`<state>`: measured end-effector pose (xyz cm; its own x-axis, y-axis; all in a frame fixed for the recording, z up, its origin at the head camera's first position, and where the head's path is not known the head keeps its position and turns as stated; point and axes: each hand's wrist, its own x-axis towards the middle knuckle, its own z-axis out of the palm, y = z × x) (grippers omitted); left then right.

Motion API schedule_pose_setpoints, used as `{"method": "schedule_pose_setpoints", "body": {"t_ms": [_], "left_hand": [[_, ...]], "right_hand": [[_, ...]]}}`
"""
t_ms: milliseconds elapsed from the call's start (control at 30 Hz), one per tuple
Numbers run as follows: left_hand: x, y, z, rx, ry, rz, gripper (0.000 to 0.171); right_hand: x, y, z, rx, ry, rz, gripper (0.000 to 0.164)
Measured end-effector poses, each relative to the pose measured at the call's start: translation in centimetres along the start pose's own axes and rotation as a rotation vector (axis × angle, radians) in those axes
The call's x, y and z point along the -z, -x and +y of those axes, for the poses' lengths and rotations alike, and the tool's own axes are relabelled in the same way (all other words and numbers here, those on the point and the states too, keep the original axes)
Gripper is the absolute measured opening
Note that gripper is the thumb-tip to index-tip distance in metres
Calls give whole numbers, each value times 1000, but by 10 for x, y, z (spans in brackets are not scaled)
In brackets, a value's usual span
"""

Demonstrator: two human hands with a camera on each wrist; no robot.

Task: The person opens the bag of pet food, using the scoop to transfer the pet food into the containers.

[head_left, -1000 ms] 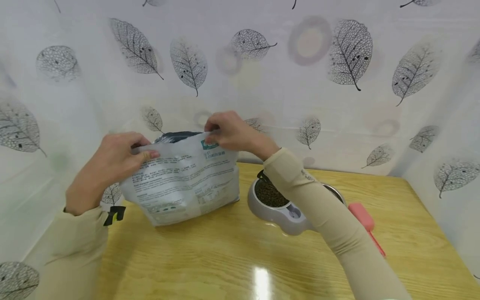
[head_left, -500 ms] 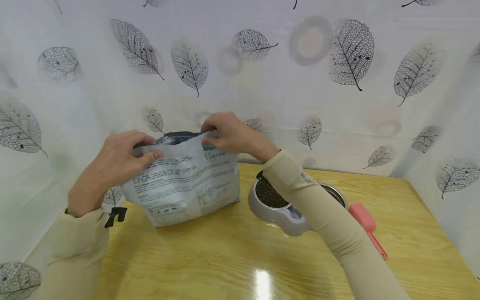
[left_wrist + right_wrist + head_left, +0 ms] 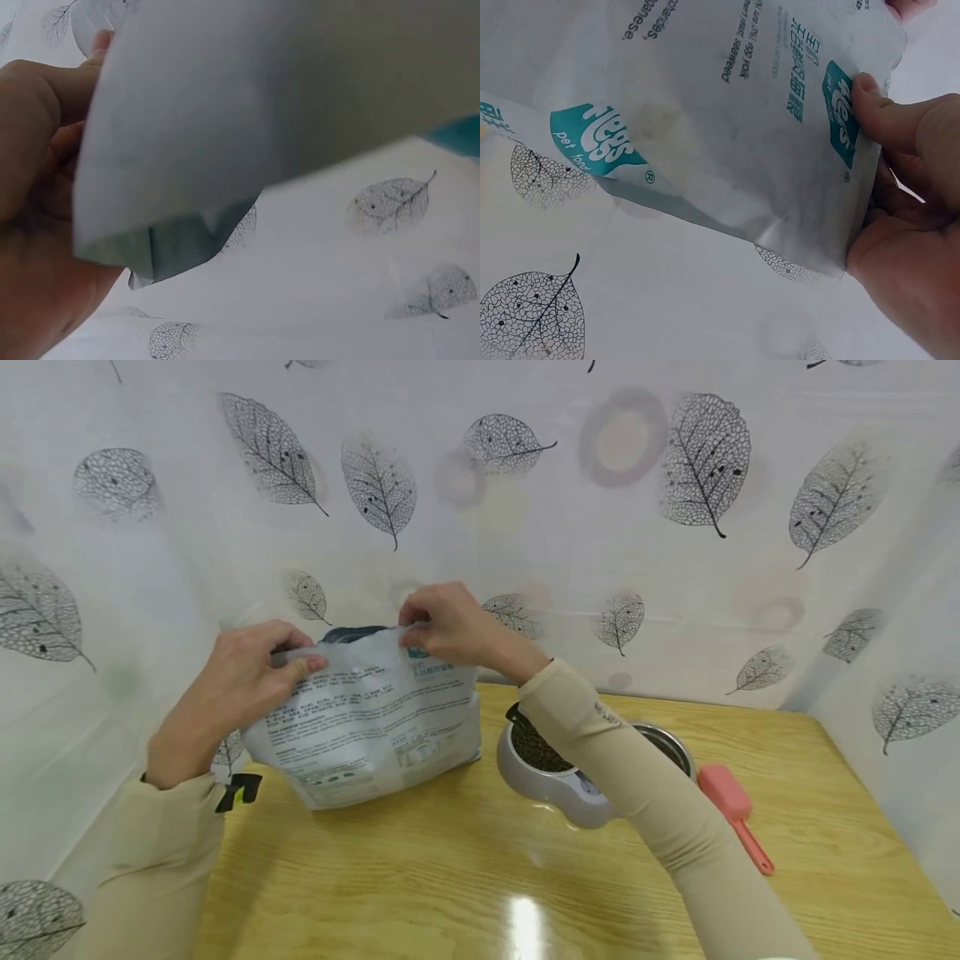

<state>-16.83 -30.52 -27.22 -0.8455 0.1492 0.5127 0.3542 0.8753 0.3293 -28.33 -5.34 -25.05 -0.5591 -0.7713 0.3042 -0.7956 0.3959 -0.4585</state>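
A white pet food bag (image 3: 367,727) with printed text and a teal logo stands on the table at the left. My left hand (image 3: 243,681) pinches the left end of its top edge, thumb on the near face. At the right end of that edge, my right hand (image 3: 453,625) pinches the bag near the logo. Between the hands, a strip of the dark inner side shows at the mouth. In the right wrist view, the thumb (image 3: 889,116) presses beside the teal logo. The left wrist view shows the left hand (image 3: 45,187) at the bag's corner; its fingertips are mostly hidden.
Right of the bag stands a grey double pet bowl (image 3: 551,789), partly behind the right sleeve. Brown kibble (image 3: 536,747) lies in its left bowl. A pink scoop (image 3: 727,793) rests on the wooden table (image 3: 390,877). A leaf-patterned curtain (image 3: 540,527) hangs behind.
Both hands keep hold of the bag's top edge. The left hand has shifted slightly right and the right hand slightly left. Less of the dark inside shows at the mouth.
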Motion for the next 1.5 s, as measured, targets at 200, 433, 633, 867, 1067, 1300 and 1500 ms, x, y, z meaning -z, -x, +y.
{"method": "schedule_pose_setpoints", "body": {"t_ms": [200,433,633,867,1067,1300,1500], "left_hand": [[-1,0,0,-47,-15,26,10],[3,-2,6,76,-9,-86,30],[0,-4,9,89,7,-71,26],[-5,-3,9,-69,-16,26,7],[-2,-5,16,66,-35,-104,33],[-8,-8,20,97,-14,-78,27],[-14,-6,21,-25,-27,32,14]], "right_hand": [[-1,0,5,30,-7,20,10],[4,2,8,42,26,-25,13],[14,5,10,28,49,-63,9],[8,7,12,111,71,-19,7],[4,4,4,112,93,-49,20],[-3,1,-4,76,66,-64,18],[-7,3,-2,114,35,-12,8]]}}
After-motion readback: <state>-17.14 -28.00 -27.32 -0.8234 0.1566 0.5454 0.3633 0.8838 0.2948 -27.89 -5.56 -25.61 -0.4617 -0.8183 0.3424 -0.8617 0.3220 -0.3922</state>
